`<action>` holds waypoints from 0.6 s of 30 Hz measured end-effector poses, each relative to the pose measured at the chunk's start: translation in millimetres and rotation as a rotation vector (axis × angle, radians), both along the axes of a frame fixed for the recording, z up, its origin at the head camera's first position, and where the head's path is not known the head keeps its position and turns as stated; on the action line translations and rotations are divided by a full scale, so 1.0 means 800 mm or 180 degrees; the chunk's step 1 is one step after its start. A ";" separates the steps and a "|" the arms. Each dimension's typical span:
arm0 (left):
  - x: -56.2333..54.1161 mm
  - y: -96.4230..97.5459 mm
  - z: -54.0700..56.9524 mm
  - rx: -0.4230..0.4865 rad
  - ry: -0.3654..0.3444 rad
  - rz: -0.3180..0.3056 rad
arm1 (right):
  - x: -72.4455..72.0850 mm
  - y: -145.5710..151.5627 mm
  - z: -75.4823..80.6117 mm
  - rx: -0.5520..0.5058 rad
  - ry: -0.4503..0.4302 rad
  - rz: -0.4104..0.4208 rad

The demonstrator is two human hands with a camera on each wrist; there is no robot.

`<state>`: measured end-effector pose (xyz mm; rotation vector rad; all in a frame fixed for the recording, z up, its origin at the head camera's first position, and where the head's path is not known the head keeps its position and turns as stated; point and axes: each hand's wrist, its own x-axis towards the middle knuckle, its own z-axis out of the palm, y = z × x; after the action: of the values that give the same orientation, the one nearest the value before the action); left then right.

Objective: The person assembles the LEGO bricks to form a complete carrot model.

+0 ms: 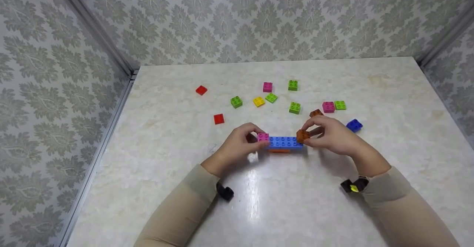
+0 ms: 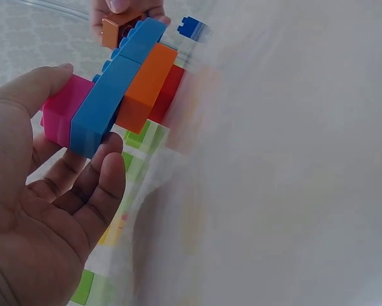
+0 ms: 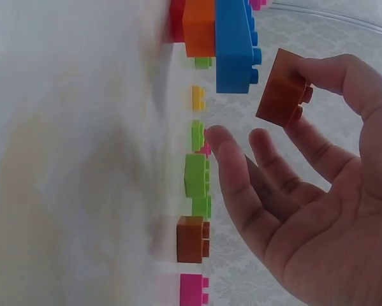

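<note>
We see a wide pale marbled table [image 1: 129, 128], and near its middle work two hands. The left hand [image 1: 237, 145] holds the left end of the work between thumb and fingers. The right hand [image 1: 333, 134] makes a narrow pinch, thumb against index finger, on a brown square brick, and its other fingers are spread away from it.

Between the hands lies a long row of light-blue plastic bricks [image 1: 285, 142]. Under it we find an orange plastic block [image 2: 147, 87], and lower a red plastic block [image 2: 169, 94]. We judge this body light and stiff, but its narrow foot may let it tip if we press one end; it is better to hold the row by its long sides.

A pink studded plastic brick [image 1: 263, 136] sits on the left end. The brown square plastic brick [image 3: 281, 92] is tilted above the right end, with a gap between. It seems hard, light, rather smooth and not fragile; we should take it by two opposite side walls, leaving its underside free.
</note>
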<state>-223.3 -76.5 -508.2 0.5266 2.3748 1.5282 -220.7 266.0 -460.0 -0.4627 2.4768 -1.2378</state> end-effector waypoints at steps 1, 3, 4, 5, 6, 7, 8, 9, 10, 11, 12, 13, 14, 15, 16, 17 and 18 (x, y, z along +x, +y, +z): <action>0.000 0.000 0.000 -0.0003 -0.0005 0.0005 | 0.000 -0.001 -0.001 0.0007 -0.0026 0.0011; 0.000 0.000 0.000 -0.0017 -0.0012 0.0011 | 0.000 -0.003 -0.003 0.0013 -0.0084 0.0033; 0.000 0.001 0.000 -0.0022 -0.0011 0.0013 | 0.000 -0.004 -0.004 0.0011 -0.0115 0.0040; 0.000 0.001 0.000 -0.0029 -0.0013 0.0017 | 0.000 -0.005 -0.004 -0.0007 -0.0148 0.0045; 0.000 0.001 0.000 -0.0034 -0.0008 0.0015 | 0.000 -0.005 -0.005 -0.0028 -0.0181 0.0043; 0.000 0.001 0.000 -0.0036 -0.0007 0.0016 | -0.001 -0.006 -0.006 -0.0066 -0.0210 0.0041; 0.000 0.001 0.000 -0.0037 -0.0005 0.0015 | -0.001 -0.006 -0.007 -0.0106 -0.0237 0.0037; 0.000 0.001 0.000 -0.0037 -0.0004 0.0014 | -0.001 -0.007 -0.007 -0.0144 -0.0269 0.0027; 0.000 0.001 0.000 -0.0032 -0.0002 0.0009 | -0.001 -0.008 -0.008 -0.0179 -0.0293 0.0021; 0.000 0.001 0.000 -0.0029 0.0000 0.0005 | -0.001 -0.009 -0.009 -0.0216 -0.0315 0.0020; -0.001 0.001 0.000 -0.0030 0.0000 0.0005 | -0.001 -0.010 -0.010 -0.0245 -0.0343 0.0010; -0.001 0.001 0.000 -0.0033 -0.0003 0.0005 | -0.002 -0.011 -0.011 -0.0272 -0.0374 -0.0004; -0.001 0.001 0.000 -0.0038 -0.0003 0.0005 | -0.002 -0.012 -0.012 -0.0300 -0.0405 -0.0016; -0.001 0.001 0.000 -0.0043 -0.0003 0.0003 | -0.002 -0.014 -0.013 -0.0330 -0.0440 -0.0028; -0.001 0.001 0.000 -0.0046 -0.0004 0.0003 | -0.002 -0.014 -0.014 -0.0363 -0.0473 -0.0044; -0.001 0.001 0.000 -0.0053 -0.0012 0.0005 | -0.002 -0.015 -0.016 -0.0394 -0.0502 -0.0066; 0.000 0.001 0.000 -0.0058 -0.0024 0.0011 | -0.003 -0.016 -0.018 -0.0429 -0.0535 -0.0097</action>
<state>-223.7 -75.6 -508.3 0.5119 2.3829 1.5060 -222.8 253.3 -474.1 -0.3402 2.2784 -1.4014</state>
